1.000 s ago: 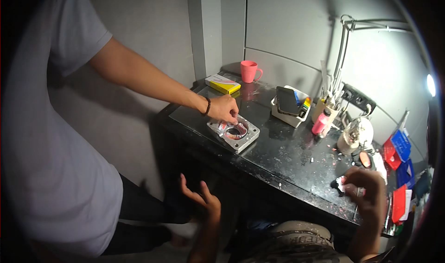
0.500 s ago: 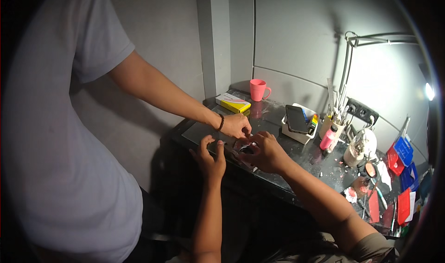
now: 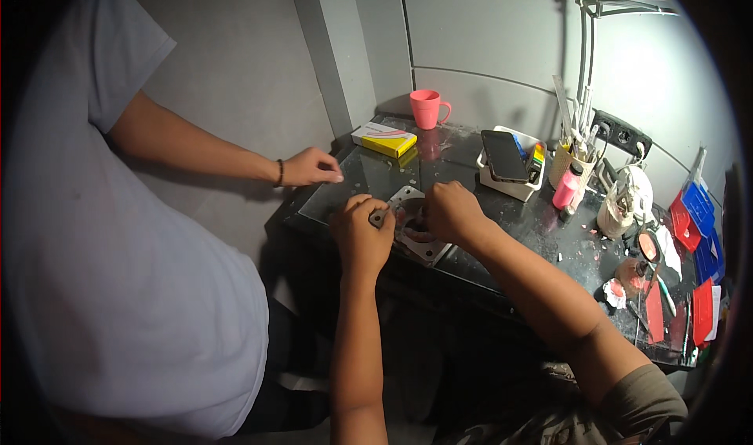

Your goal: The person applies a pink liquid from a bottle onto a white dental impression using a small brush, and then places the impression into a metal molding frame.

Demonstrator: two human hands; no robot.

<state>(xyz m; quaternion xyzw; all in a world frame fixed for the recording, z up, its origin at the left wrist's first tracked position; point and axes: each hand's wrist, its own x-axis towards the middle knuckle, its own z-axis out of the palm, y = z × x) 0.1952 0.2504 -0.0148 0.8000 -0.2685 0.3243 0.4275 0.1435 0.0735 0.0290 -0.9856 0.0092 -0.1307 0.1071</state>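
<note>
My left hand [image 3: 361, 237] is closed round a small dark piece with a hole in it [image 3: 378, 218], perhaps a nut; its kind is not plain. Just right of it, near the front edge of the black table, lies a pale flat plate [image 3: 430, 251] with holes at its corners and a dark round opening in the middle. Over the plate's right side is my right hand [image 3: 455, 214], its fingers curled together at the opening. Whatever those fingers may grip is hidden. To the left, a co-worker's hand [image 3: 310, 167] with a dark bracelet hovers by the table's left edge, apart from the plate.
Behind stand a pink mug [image 3: 427, 109] and a yellow-white box [image 3: 384, 139]. A white bin [image 3: 510, 186] holding a phone [image 3: 504, 155], a pink bottle [image 3: 568, 186] and tool holders [image 3: 616, 214] are to the right. Red and blue trays [image 3: 698, 202] line the far right.
The co-worker's hand has drawn back left from the plate. My left hand, with fingers spread before, is now closed on the small dark piece. My right hand has curled; the view has shifted.
</note>
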